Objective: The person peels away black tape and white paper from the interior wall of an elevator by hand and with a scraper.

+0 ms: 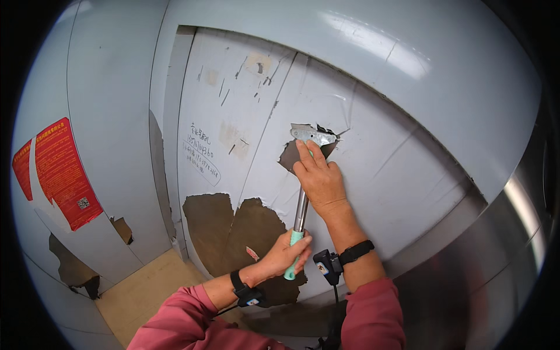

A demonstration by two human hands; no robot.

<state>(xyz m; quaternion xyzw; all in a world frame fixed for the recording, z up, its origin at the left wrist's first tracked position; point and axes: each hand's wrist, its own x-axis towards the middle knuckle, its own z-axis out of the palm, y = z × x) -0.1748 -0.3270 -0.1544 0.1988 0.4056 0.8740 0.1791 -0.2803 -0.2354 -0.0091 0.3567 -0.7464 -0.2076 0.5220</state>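
A long-handled scraper [302, 210] with a metal tube and a mint-green grip reaches up the white-covered panel [385, 175]. My left hand [284, 256] is closed around its green grip. With its fingers extended, my right hand [321, 179] lies over the top of the tube and presses against the metal scraper head [313, 134]. The head rests at the upper edge of a torn, brown bare patch [288, 156], where the covering is ragged and lifted. Its blade edge is hard to make out. Both wrists wear black straps with small devices.
Larger brown bare patches [258, 223] show lower on the panel, beside handwriting and scratches. A torn red notice [70, 183] is stuck on the left wall. A raised frame [376, 57] borders the panel, and a shiny metal surface [455, 262] stands at the lower right. Tan floor [144, 288] shows below.
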